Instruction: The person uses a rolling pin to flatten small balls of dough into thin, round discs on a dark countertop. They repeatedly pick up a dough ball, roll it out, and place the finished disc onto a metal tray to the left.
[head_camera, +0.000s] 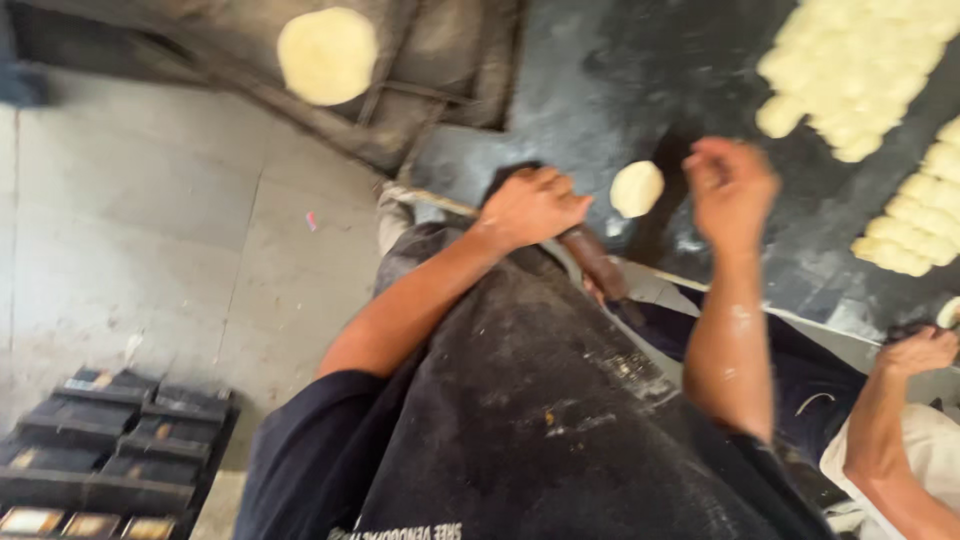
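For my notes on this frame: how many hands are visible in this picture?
3. The left hand grips a rolling pin; the right hand is raised near a dough ball; another person's hand is at the right edge.

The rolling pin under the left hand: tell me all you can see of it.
The rolling pin looks like dark brown wood, a short round rod, blurred by motion. It lies slanted at the edge of the dark floured slab. The left hand covers its upper end; only the lower end shows. The right hand is apart from it.
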